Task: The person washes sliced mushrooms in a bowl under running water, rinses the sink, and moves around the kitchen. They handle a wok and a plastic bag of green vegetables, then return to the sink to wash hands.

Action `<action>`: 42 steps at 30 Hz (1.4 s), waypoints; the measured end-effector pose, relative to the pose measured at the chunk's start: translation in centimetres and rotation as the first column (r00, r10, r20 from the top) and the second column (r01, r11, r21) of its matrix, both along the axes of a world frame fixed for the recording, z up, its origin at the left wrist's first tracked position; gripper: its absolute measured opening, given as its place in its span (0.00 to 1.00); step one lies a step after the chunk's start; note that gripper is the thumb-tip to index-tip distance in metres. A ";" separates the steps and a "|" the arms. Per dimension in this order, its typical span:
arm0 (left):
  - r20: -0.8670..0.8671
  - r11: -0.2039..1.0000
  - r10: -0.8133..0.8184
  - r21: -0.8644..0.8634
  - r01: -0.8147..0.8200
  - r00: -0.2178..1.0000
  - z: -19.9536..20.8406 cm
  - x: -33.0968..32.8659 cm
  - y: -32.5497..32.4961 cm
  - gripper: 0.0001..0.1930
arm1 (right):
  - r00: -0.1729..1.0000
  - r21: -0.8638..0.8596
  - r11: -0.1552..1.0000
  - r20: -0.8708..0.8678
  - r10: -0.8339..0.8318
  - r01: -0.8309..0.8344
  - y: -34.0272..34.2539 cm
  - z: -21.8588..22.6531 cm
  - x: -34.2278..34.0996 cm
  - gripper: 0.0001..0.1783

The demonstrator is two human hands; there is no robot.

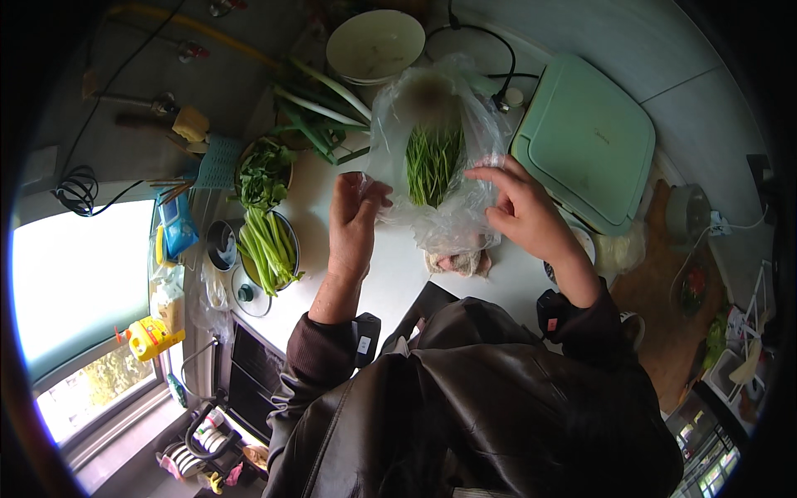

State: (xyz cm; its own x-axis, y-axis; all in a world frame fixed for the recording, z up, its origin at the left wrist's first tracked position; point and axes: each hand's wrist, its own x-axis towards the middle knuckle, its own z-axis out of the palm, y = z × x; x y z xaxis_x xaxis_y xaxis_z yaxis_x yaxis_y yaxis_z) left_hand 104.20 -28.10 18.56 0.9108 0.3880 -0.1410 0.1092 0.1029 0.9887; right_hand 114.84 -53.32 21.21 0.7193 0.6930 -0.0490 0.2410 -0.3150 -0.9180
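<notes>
A clear plastic bag [390, 124] lies on the white counter with a bunch of thin green stalks [433, 166], perhaps chives or garlic shoots, in it. My left hand [353, 220] is closed on the bag's left edge, with a bit of the film showing at the fingertips. On the other side, my right hand [525, 203] is at the bag's right edge, its index finger and thumb apart and pointing toward the stalks. Below the bag's near end is a crumpled cloth [459, 263].
Long green onions [320, 112] lie behind my left hand. Celery stalks [270, 249] fill a bowl at left, near leafy greens [264, 170]. A pale bowl [375, 46] stands at the back. A green lidded appliance [589, 141] sits right, beside a black cable [502, 50].
</notes>
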 end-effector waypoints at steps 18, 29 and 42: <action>-0.115 0.998 -0.036 0.051 0.042 0.993 1.4 0.5 0.2 0.23 | 0.993 0.077 0.996 0.109 0.040 -0.049 3.9 -0.1 -3.1 0.29; -0.161 0.990 0.102 0.109 -0.085 0.982 0.0 4.2 2.6 0.18 | 0.952 -0.416 0.882 0.289 -0.105 0.223 -1.0 -5.8 -0.5 0.14; -0.026 0.928 -0.172 0.332 0.171 0.985 -2.0 4.4 0.6 0.15 | 0.878 -0.274 0.865 0.364 -0.312 0.421 4.0 -9.3 0.5 0.25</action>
